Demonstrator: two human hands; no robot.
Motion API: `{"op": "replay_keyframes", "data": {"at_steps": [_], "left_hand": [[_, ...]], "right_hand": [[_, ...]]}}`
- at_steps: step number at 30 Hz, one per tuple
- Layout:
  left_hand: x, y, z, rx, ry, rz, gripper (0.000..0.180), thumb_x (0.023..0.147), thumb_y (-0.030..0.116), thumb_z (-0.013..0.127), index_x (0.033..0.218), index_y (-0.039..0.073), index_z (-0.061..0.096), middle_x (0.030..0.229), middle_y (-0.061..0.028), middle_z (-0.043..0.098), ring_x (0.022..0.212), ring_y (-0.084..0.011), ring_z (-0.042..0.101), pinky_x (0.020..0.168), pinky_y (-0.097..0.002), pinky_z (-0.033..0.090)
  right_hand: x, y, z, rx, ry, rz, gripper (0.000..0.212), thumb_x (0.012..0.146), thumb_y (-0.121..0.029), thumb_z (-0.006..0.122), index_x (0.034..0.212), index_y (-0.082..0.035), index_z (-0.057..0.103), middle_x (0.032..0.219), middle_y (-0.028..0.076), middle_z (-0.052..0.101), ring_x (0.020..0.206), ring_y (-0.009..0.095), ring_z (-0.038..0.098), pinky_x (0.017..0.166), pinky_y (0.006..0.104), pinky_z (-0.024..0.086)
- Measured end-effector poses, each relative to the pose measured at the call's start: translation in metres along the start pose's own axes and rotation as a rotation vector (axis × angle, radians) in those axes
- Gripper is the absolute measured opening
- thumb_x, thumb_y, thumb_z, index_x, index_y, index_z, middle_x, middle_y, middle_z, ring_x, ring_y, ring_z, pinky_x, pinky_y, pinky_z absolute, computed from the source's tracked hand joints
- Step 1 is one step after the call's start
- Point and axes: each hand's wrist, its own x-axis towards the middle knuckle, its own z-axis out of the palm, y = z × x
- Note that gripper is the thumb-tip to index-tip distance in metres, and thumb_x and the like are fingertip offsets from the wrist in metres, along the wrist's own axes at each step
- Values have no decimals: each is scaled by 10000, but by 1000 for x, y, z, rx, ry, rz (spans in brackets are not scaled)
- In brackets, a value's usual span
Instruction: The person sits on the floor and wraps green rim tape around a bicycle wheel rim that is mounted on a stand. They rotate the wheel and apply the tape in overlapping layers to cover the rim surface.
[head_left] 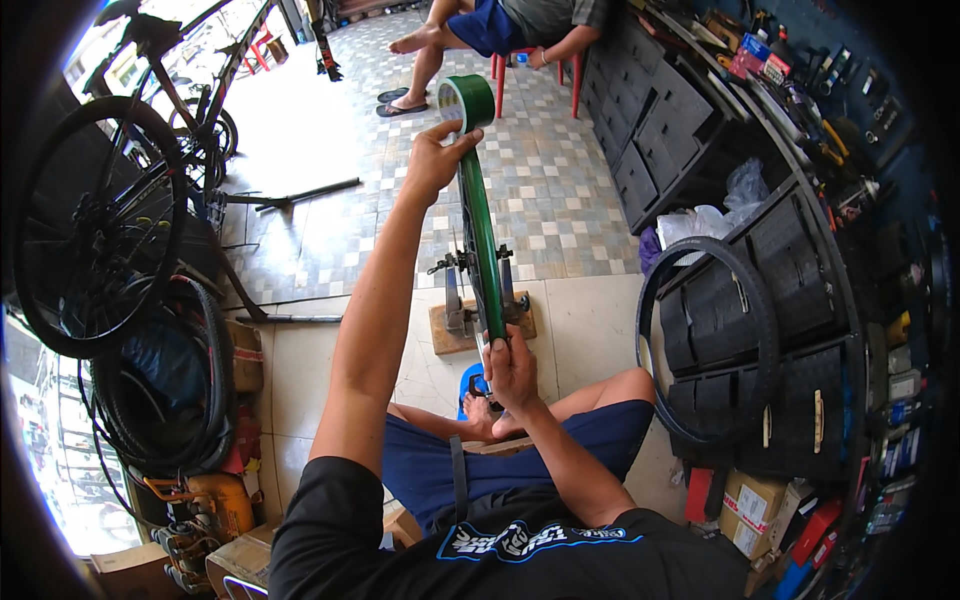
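My left hand is stretched far forward, its fingers closed on a roll of green tape. From the roll a long green strip runs back toward me along a bicycle wheel rim, seen nearly edge-on. My right hand is closed at the near end of the strip, thumb and fingers pressed on the tape and rim. The wheel stands upright in a metal truing stand on a wooden base. How far the tape touches the rim, I cannot tell.
A bicycle stands at the left above stacked tires. On the right a loose tire leans against black drawers. Ahead, another person's leg shows by a red stool. A yellow-orange compressor sits lower left.
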Motion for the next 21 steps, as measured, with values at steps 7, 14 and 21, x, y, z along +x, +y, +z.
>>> {"op": "replay_keyframes", "data": {"at_steps": [7,14,21], "left_hand": [[-11,17,9,-151,6,-113,607,901,335,825,1343,-37,638,952,-97,730,733,-139,681,566,-347,603],[-15,20,10,-176,12,-118,561,919,306,815,1342,-17,638,850,-37,682,663,-118,660,525,-316,583],[-50,24,16,-165,6,-33,511,911,262,829,1300,-26,666,783,-17,654,644,-82,614,510,-281,533]], "right_hand": [[-2,-38,-2,-381,110,-258,440,1096,-322,511,1442,-50,518,1083,155,670,948,233,664,789,334,541],[6,-77,-12,-1232,24,-438,814,972,-761,420,1565,-206,481,1527,253,415,1417,489,358,1130,616,309],[125,-121,9,-1342,126,-520,897,953,-806,381,1499,-115,550,1478,243,468,1477,456,298,1183,594,247]]}}
